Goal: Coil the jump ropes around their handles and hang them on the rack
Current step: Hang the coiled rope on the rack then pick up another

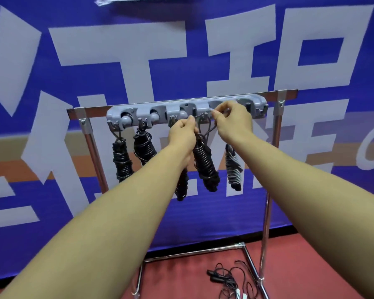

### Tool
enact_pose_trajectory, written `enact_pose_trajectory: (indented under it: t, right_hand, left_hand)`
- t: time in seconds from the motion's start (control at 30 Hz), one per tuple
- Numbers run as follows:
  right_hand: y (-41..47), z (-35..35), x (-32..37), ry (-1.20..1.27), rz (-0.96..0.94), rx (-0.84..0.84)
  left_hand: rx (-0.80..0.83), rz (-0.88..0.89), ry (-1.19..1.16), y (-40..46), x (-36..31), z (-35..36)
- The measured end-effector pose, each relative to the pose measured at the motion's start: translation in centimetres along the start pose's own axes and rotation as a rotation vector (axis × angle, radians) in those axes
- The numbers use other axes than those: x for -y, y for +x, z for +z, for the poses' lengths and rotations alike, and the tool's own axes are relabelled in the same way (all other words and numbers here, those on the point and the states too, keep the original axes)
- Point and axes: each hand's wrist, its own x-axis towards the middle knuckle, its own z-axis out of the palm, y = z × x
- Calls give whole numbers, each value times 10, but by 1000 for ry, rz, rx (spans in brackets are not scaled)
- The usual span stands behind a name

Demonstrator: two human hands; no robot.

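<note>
**Fourth bundle at the hook, loose ropes on the floor**

While the hanging of one coiled rope is in hand, three other hooks of the rack (188,108) are judged filled. Taken from the left, a black coiled rope (121,160) is seen hanging from the first hook, and a second black bundle (144,147) from the next. A third dark bundle (181,186) is seen below the left forearm; its hook is hidden, so its attachment cannot be confirmed. The left hand (183,134) is closed around the top of the bundle in hand (204,162), fingers curled at its upper coils. A loop of cord is pinched by the right hand (232,120) at the fourth hook; whether the loop is seated cannot be told. A grey coiled rope (232,167) is seen hanging further right, partly behind the right forearm.

On the red floor by the base of the stand, uncoiled ropes (229,279) are noted in a loose tangle, with black handles and what appear to be white ones. Their number cannot be fixed. The task is judged well advanced but unfinished: the present bundle is to be secured, and the floor ropes are yet to be coiled and hung.

Large white characters are printed on the blue banner (311,61) behind the rack; they are cropped and cannot be read. No brand marking is made out on the rack or ropes.
</note>
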Motion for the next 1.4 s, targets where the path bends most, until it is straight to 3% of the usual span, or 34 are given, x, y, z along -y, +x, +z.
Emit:
enact_pose_trajectory:
  t: [0.33,0.53,0.8,0.97,1.2,1.4]
  right_hand:
    - [-29,3,-28,40,53,72]
    - [-104,0,-66,30,77,167]
    - [-250,62,-163,-220,239,631]
    - [-311,109,-232,-313,351,813]
    - [-358,159,-352,-536,585,877]
    - [-410,192,-458,-715,655,957]
  left_hand:
    - [1,46,139,-1,38,-23]
    - [-25,-5,217,-29,77,-57]
    - [10,-258,447,-81,245,-117]
    - [64,-358,550,-113,343,-144]
    - [186,-498,610,-124,471,-149]
    - [240,-577,569,-127,574,-148]
